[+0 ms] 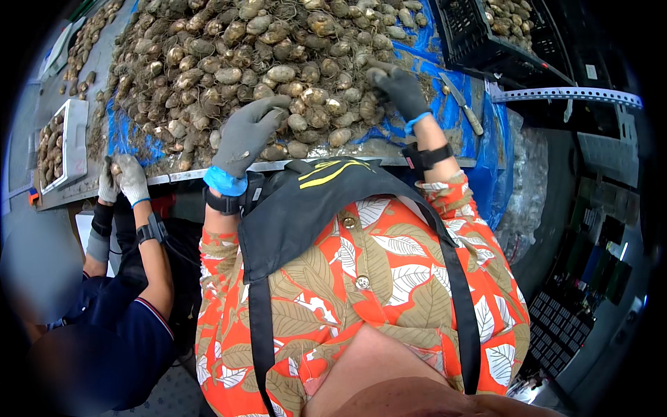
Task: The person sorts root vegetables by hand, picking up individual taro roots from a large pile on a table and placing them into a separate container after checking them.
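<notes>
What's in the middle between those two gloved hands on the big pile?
In the head view, a clump of brown, taro-like tubers, some with pale patches, lies between the left gloved hand and the right gloved hand.

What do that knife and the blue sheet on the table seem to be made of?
Knife: probably a metal blade, smooth and grey; the handle could be wood or plastic. Blue sheet: likely thin, glossy plastic, judging by its shiny creases.
</notes>
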Available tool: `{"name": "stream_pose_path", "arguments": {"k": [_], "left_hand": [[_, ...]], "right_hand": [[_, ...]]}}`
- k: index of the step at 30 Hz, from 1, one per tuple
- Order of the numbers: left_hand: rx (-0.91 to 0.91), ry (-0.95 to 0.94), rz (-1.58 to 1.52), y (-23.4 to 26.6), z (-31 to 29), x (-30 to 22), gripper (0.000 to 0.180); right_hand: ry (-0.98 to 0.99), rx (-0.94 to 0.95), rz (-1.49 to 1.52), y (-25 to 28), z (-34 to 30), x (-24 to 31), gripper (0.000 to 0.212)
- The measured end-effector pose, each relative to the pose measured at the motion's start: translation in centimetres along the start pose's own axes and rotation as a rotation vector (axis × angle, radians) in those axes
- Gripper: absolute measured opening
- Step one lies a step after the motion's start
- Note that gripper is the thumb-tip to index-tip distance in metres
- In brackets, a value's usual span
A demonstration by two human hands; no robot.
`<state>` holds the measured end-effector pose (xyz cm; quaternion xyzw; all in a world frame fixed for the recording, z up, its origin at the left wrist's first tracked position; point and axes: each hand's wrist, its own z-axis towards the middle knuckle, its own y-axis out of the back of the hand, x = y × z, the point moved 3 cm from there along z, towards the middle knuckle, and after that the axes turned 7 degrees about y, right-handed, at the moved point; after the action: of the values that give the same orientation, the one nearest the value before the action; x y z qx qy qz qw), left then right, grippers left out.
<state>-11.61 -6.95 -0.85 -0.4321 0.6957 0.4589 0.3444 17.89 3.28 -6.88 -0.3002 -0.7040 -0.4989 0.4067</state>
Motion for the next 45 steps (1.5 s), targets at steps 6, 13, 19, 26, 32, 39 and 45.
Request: {"name": "stream_pose_path", "arguments": {"k": [6,13,19,26,32,39,45], "left_hand": [[0.119,-0.154,-0.092,-2.8,2.5,-2.9,0.045],[0.338,-0.107,-0.166,-4.1,3.1,-5.1,0.052],[0.139,-0.113,-0.191,-4.2,4.5,-4.3,0.046],[0.119,-0.128,-0.353,-4.1,4.6,-5.3,0.050],[0.095,-0.330,0.075,-3.4,4.4,-6.6,0.060],[0.498,-0.049,-0.601,-2.1,3.7,-6.0,0.063],[0.241,-0.123,-0.181,-2.6,5.8,-4.3,0.050]], "right_hand": [[0.330,0.262,0.581,0.4,-1.4,4.3,0.049],[0.273,0.060,0.685,-2.3,-3.7,9.3,0.023],[0.354,0.098,0.675,-1.0,-2.8,8.2,0.021],[0.449,0.273,0.125,-1.6,-1.8,6.5,0.033],[0.094,0.208,-0.061,-2.5,-2.3,9.3,0.027],[0.587,0.210,-0.306,-2.6,-2.0,9.2,0.017],[0.413,0.550,-0.142,-2.9,-3.0,11.1,0.023]]}}
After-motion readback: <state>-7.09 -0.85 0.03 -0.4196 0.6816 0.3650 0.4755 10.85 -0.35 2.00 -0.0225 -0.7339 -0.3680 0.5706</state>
